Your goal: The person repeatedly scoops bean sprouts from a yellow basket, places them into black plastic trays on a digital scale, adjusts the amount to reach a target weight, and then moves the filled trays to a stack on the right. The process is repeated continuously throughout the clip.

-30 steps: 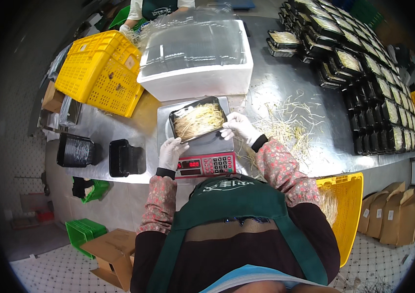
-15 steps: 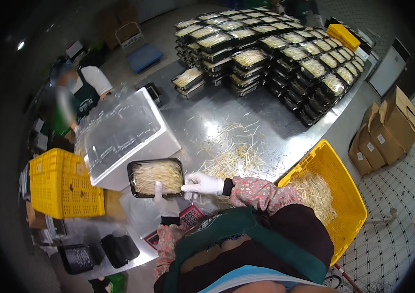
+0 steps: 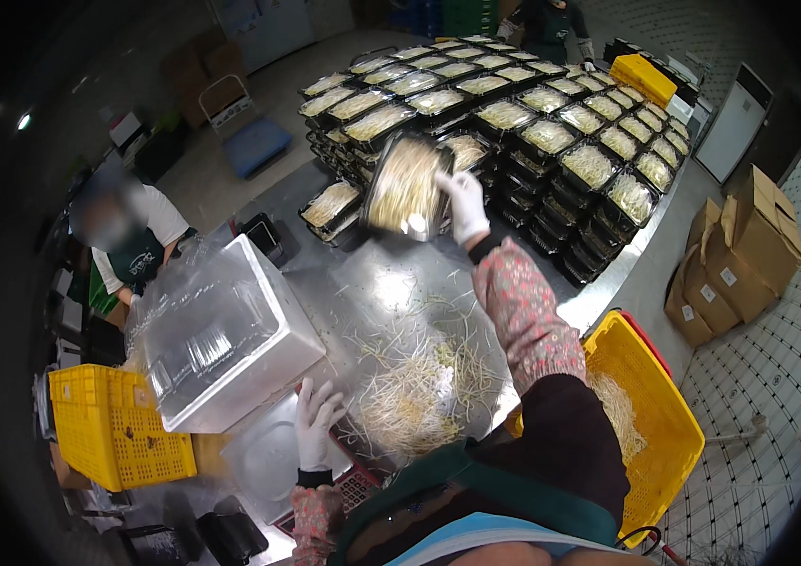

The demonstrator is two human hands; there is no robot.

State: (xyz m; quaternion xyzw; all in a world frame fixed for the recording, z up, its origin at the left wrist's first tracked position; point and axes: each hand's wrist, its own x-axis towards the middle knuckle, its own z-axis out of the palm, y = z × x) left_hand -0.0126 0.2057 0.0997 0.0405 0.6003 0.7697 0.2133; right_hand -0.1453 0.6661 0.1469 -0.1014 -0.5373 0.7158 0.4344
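Head view: the right hand point(image 3: 465, 206), gloved in white, grips a black tray point(image 3: 405, 189) of pale sprouts by its right-hand edge, well out over the metal table point(image 3: 320, 269) and in front of the broad stacks of filled trays point(image 3: 551, 137). The held tray is tilted and blurred, so whether it touches the stacks, or the short pile point(image 3: 330, 203) beside it, cannot be told. The left hand point(image 3: 317, 423) holds nothing; its fingers are loosely spread above the near edge of the scale point(image 3: 268, 462), whose plate bears no tray. As far as filling goes, much looks done: the stacks stand several layers high and run to the far end of the table. The tray in the right hand is full of sprouts but does not appear set down. Material is left over: loose sprouts point(image 3: 410, 406) lie heaped on the table between the two arms, and more sprouts point(image 3: 619, 410) sit inside the yellow crate point(image 3: 665, 434) at the person's right. Black containers point(image 3: 231, 536) stand at the lower left, too dark to show whether anything is in them.
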